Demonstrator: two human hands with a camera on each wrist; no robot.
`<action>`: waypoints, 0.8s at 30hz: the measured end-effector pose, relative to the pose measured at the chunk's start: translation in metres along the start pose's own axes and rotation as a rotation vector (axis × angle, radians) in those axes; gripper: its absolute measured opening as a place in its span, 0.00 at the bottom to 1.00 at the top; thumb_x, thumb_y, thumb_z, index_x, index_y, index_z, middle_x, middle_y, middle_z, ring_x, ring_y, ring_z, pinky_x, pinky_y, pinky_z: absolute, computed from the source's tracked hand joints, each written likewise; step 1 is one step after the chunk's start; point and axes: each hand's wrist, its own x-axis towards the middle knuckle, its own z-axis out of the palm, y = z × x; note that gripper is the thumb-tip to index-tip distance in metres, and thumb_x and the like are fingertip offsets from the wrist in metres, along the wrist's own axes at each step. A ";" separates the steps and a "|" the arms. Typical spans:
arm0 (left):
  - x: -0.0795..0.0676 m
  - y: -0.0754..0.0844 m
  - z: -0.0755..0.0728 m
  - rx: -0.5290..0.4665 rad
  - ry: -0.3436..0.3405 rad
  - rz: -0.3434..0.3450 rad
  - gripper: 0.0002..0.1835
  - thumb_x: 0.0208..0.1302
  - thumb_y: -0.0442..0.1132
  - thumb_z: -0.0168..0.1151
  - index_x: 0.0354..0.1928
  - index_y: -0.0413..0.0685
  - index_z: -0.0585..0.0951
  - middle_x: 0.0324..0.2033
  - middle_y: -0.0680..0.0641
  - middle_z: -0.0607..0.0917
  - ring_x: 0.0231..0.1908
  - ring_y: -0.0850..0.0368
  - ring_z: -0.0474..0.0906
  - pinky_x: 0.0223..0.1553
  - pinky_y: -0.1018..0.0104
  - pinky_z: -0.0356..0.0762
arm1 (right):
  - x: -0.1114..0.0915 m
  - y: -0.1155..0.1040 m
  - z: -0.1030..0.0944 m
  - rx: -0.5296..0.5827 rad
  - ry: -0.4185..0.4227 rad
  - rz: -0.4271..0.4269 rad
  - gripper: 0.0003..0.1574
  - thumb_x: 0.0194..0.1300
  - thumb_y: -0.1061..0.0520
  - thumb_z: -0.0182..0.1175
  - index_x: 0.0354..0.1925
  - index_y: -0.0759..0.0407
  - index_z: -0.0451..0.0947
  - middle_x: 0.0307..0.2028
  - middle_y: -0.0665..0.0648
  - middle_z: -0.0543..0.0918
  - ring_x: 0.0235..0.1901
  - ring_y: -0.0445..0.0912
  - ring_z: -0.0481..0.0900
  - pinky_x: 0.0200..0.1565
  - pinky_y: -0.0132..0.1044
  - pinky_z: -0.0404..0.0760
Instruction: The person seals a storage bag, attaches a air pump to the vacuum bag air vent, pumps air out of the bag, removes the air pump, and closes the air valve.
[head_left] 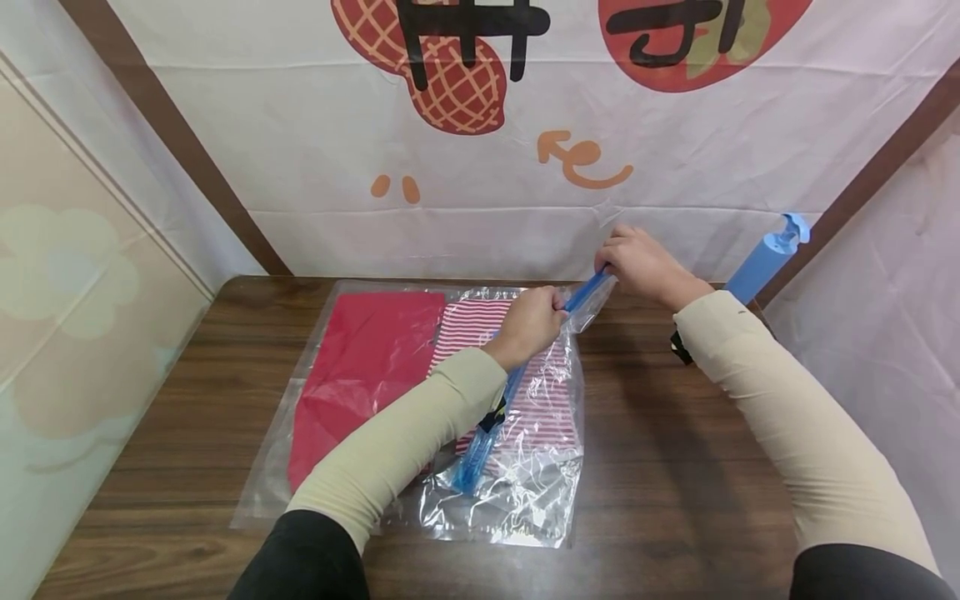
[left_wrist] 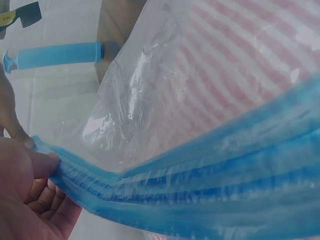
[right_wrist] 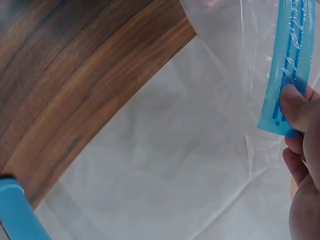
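Observation:
A clear plastic storage bag (head_left: 517, 517) lies on the table, with a plain red cloth (head_left: 360, 358) and a red-and-white striped cloth (head_left: 551, 400) showing through it. Its blue zip strip (head_left: 588, 290) is lifted at the far right corner and runs diagonally down over the striped cloth. My left hand (head_left: 528, 323) pinches the strip between thumb and fingers. Farther right, my right hand (head_left: 643, 265) pinches the strip's end; the right wrist view shows the thumb on the blue end (right_wrist: 272, 117). In the left wrist view the strip (left_wrist: 200, 187) bends and sags away from the fingers.
A light blue hand pump (head_left: 757, 267) stands at the table's back right corner, beyond my right forearm. The wooden table (head_left: 660, 467) ends at a white printed cloth wall (head_left: 465, 242) behind the bag. Pale panels flank both sides.

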 end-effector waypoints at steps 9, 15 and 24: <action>0.000 -0.003 -0.003 -0.057 -0.021 -0.003 0.06 0.70 0.40 0.67 0.40 0.44 0.83 0.33 0.49 0.85 0.33 0.58 0.79 0.38 0.65 0.79 | -0.002 0.006 -0.003 -0.067 -0.020 0.077 0.06 0.64 0.68 0.67 0.35 0.59 0.86 0.37 0.58 0.87 0.45 0.56 0.73 0.49 0.53 0.71; -0.001 -0.010 -0.011 -0.058 -0.175 0.056 0.11 0.71 0.41 0.65 0.31 0.43 0.83 0.24 0.51 0.81 0.25 0.60 0.73 0.33 0.69 0.75 | -0.011 0.007 0.001 -0.106 0.042 0.111 0.04 0.63 0.66 0.69 0.36 0.59 0.86 0.39 0.59 0.86 0.45 0.57 0.72 0.48 0.55 0.71; -0.003 -0.027 -0.026 -0.259 -0.315 0.015 0.13 0.75 0.38 0.59 0.38 0.34 0.86 0.24 0.49 0.80 0.23 0.63 0.70 0.28 0.72 0.73 | -0.017 -0.021 0.014 0.070 0.101 0.307 0.33 0.65 0.64 0.66 0.65 0.71 0.67 0.58 0.73 0.73 0.57 0.67 0.72 0.56 0.63 0.74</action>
